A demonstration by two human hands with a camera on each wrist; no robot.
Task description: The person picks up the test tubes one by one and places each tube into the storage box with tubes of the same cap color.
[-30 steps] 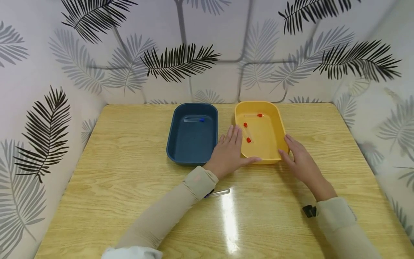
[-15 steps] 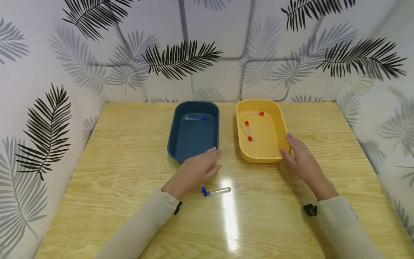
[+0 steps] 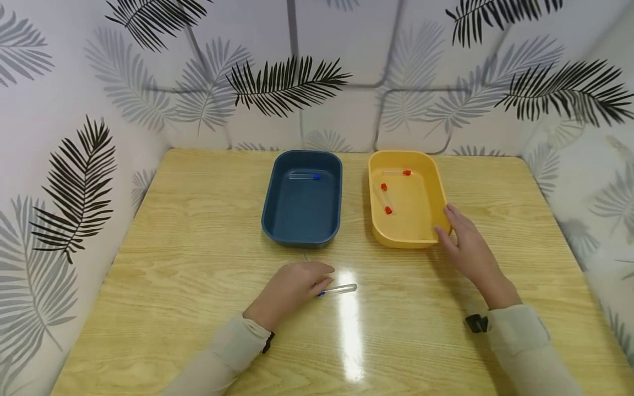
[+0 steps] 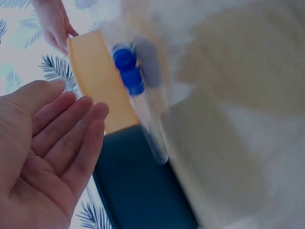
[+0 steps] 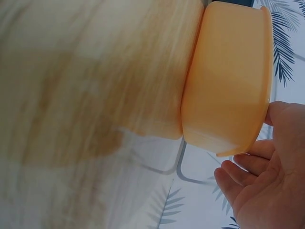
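My left hand (image 3: 292, 287) hovers over the table with loosely bent fingers and nothing in its palm (image 4: 43, 167). Beside it lie two clear test tubes with blue caps: one tube (image 3: 342, 289) pokes out to the right of the hand, the other's end (image 3: 307, 257) shows beyond the knuckles. In the left wrist view, both blue caps (image 4: 127, 71) lie together, apart from the fingertips. My right hand (image 3: 468, 253) rests at the near right corner of a yellow tray (image 3: 416, 220), thumb at the front rim, fingers along the side wall.
A dark blue tray (image 3: 304, 217) stands left of the yellow one, with one blue-capped tube (image 3: 302, 176) inside. Several red-capped tubes (image 3: 388, 199) lie in the yellow tray. A leaf-patterned wall covering (image 3: 446, 126) rises behind the wooden table (image 3: 173, 231).
My left hand has left the yellow tray's left side, passed the blue tray's near corner and come down left to the blue-capped tubes. The right hand stays at the yellow tray.
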